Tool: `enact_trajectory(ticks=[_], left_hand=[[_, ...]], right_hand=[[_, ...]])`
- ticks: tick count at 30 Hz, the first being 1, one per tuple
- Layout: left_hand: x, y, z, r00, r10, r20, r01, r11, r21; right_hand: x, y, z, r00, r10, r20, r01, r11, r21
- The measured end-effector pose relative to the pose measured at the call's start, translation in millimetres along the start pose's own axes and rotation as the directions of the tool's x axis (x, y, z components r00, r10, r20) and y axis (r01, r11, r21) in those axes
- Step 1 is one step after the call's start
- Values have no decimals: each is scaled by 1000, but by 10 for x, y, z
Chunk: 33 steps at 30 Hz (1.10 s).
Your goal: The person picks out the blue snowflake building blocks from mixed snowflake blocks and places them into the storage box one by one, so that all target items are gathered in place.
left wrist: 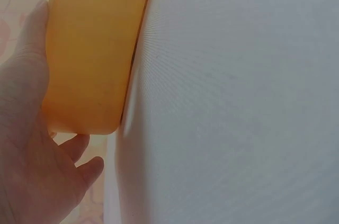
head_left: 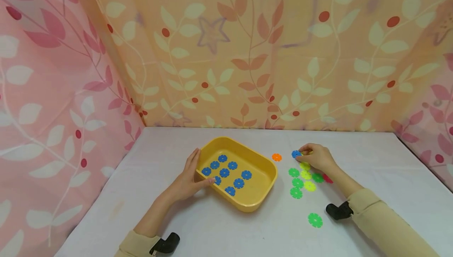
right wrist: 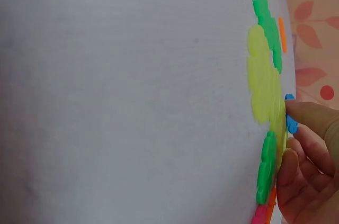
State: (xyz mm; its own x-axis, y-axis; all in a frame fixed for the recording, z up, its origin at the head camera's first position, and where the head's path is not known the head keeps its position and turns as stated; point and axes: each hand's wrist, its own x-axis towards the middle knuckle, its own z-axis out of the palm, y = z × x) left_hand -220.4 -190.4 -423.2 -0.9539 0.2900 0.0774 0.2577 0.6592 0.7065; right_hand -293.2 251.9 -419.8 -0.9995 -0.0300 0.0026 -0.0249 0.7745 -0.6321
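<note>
A yellow plastic tray (head_left: 260,196) sits at an angle on the table, with several blue notched discs (head_left: 224,173) lying flat inside. My left hand (head_left: 189,178) grips its left end, thumb over the rim and fingers along the outer wall. The left wrist view shows that hand (left wrist: 39,144) against the tray's outside (left wrist: 95,49). Right of the tray, my right hand (head_left: 318,158) pinches another blue notched disc (head_left: 295,154) by its edge. In the right wrist view, the thumb meets this blue disc (right wrist: 291,122); part of it is hidden.
Green discs (head_left: 297,183) and yellow discs (head_left: 309,186) lie grouped below my right hand, with a red disc (head_left: 328,178) partly under the wrist. An orange disc (head_left: 277,157) lies beside the tray; a single green disc (head_left: 315,220) is nearer the front. Patterned cloth (head_left: 247,52) stands behind the table.
</note>
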Motion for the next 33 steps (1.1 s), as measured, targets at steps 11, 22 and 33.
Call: enact_trajectory(ticks=[11,22,33], left_hand=[[-3,-1,0,1000,0,-3,0,1000,6],[-18,13,-19,1000,2,0,-2,1000,13],[-9,22,-11,1000,7,1,-7,1000,12]], right_hand=[[-3,-32,-17,999,-12,-33,17,990,140],[-237,-807,68,936,-221,274,48,851,523],[-394,-1364,536,663,-419,621,362,905,224]])
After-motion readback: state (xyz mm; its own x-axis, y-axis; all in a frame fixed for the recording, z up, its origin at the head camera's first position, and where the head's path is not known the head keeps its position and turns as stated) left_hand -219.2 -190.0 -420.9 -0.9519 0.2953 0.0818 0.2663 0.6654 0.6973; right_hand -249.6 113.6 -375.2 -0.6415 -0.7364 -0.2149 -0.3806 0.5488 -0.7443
